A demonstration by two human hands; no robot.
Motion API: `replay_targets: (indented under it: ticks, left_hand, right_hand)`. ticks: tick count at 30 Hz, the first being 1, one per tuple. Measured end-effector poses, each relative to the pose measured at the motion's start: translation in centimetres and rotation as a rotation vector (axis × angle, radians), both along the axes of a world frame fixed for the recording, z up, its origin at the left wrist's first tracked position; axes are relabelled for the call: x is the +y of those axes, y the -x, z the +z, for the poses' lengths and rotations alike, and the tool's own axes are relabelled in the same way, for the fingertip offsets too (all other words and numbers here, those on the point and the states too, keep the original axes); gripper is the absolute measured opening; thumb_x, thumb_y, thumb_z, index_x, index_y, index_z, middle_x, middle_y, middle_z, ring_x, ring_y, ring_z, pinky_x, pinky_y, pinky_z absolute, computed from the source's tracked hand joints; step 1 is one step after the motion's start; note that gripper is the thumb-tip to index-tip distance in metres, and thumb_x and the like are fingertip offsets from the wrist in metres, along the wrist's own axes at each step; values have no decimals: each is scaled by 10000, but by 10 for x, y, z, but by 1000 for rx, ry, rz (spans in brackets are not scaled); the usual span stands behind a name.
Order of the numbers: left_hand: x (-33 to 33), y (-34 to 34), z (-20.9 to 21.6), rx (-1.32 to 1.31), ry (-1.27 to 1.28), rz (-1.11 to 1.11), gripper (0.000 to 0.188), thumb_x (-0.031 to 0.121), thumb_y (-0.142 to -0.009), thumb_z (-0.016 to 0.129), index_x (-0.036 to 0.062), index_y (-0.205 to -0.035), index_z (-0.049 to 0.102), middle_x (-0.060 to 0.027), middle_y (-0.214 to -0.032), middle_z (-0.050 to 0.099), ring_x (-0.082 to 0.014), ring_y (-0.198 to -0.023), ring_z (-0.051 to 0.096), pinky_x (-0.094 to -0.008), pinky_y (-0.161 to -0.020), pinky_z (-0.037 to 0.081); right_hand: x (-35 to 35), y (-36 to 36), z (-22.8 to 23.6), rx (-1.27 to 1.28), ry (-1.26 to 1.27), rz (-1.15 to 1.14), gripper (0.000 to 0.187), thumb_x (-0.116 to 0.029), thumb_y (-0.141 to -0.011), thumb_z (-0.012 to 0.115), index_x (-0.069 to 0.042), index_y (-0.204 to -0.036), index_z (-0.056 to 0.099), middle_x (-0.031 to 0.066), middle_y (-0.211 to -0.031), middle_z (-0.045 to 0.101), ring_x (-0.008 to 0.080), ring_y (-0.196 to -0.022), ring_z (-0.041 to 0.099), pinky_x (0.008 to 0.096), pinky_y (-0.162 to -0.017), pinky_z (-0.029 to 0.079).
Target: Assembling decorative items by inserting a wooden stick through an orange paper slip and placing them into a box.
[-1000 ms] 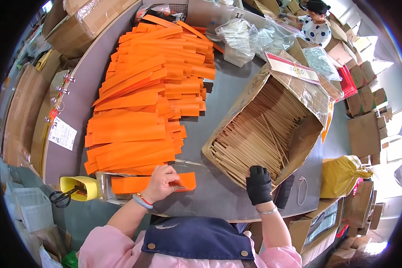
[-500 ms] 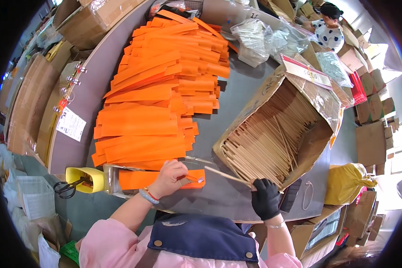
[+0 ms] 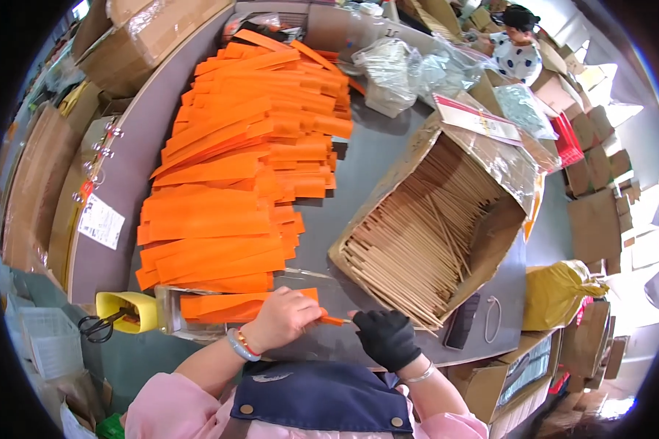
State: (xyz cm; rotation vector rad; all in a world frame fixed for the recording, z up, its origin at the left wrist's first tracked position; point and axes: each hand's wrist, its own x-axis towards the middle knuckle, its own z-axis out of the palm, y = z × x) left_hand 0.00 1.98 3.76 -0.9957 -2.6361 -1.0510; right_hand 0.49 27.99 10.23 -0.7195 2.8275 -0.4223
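Note:
At the table's front edge, my bare left hand is closed on an orange strip, whose narrow end pokes out to the right of the fingers. My right hand, in a black glove with bare fingertips, pinches a thin wooden stick; most of it is hidden, and a short bit shows at the strip's end. Whether the stick is inside the strip or against it, I cannot tell. Under and behind my left hand lie flat orange strips. A large pile of orange strips spreads beyond. An open cardboard box full of wooden sticks lies right.
Scissors stand in a yellow holder at the left edge. A dark phone-like slab lies beside the box. Plastic-wrapped bundles sit at the back. A yellow sack stands right. Another person is far right.
My right hand has moved left with the wooden stick, bringing its end to the orange strip in my left hand. My left hand has shifted slightly. The whole view has moved a little.

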Motion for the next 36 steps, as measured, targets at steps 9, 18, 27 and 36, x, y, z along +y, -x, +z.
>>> replay_targets:
  ticks: [9, 18, 27, 36]
  left_hand:
    - [1, 22, 29, 266, 205, 75, 111, 162, -819, 642, 111, -904, 691, -43, -824, 630, -246, -778, 600, -374, -686, 450]
    - [-18, 2, -21, -66, 95, 249, 349, 336, -790, 761, 118, -1060, 723, -57, -944, 635, -262, -890, 557, -400, -794, 436]
    - [-12, 0, -27, -95, 70, 287, 312, 324, -813, 742, 101, -1031, 730, -60, -903, 641, -258, -845, 557, -383, -789, 428]
    - [-13, 0, -27, -81, 80, 290, 308, 314, -814, 739, 95, -1030, 724, -53, -895, 643, -256, -841, 559, -381, -774, 421]
  right_hand:
    - [-26, -4, -10, -322, 905, -100, 474, -103, -956, 600, 5, -1398, 468, 230, -1312, 552, 318, -1243, 543, 386, -1048, 418]
    - [95, 60, -65, 414, 119, -390, 76, -92, -827, 681, -78, -899, 658, 127, -869, 645, 346, -825, 617, 443, -714, 487]
    - [95, 74, -59, 314, -105, -286, 64, -154, -812, 673, -113, -832, 629, 93, -838, 639, 325, -824, 614, 451, -703, 496]
    - [99, 79, -60, 303, -101, -187, 56, -145, -770, 675, -130, -812, 640, 66, -783, 645, 304, -783, 628, 437, -687, 509]
